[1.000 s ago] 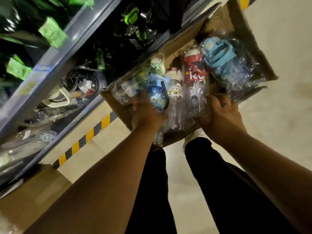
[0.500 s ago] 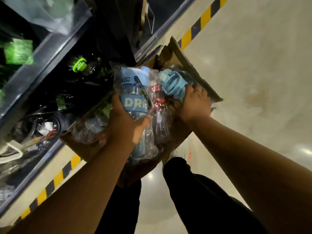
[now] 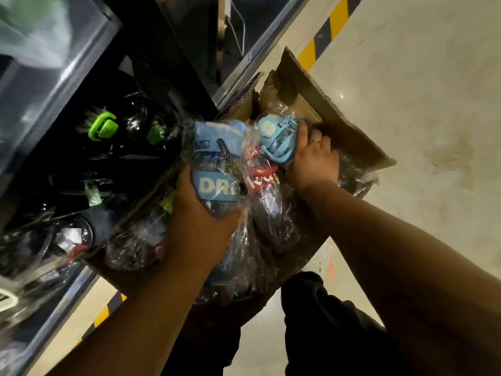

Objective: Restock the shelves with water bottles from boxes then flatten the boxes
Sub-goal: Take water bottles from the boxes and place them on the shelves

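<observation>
- The pale floor (image 3: pixel 406 131) fills the right side of our view. A yellow-and-black stripe (image 3: pixel 322 36) runs along it, close beside the shelving.
- The dark metal shelf unit (image 3: pixel 54 85) takes up the left. It holds dark bottles wrapped in clear plastic, but most are too blurred for us to tell apart.
- The open cardboard box (image 3: pixel 333 115) sits on the floor between the shelf unit and our dark trousers (image 3: pixel 325 321). Its left side lies against the shelf base and its torn far flap stands up.
- More plastic-wrapped bottles are packed inside the box. Among them we see a red bottle (image 3: pixel 260 177) with white lettering, lying between our two grips.
- The blue bottle (image 3: pixel 214 164) wears a blue band with the white letters "DR" and is still in its clear wrap. It is raised above the left part of the box, with its cap pointing away from us toward the shelf.
- Our left grip (image 3: pixel 198 221) holds this blue bottle by its lower body, thumb on one side and fingers curled round the other.
- Our right grip (image 3: pixel 314 161) reaches into the far right of the box. Its fingers curl over the light-blue lid (image 3: pixel 276 137) of another wrapped bottle there.
- A bright green cap (image 3: pixel 103 128) shows on one shelf bottle, well apart from both grips.
- A thin ring (image 3: pixel 315 141) sits on a finger of our right grip.
</observation>
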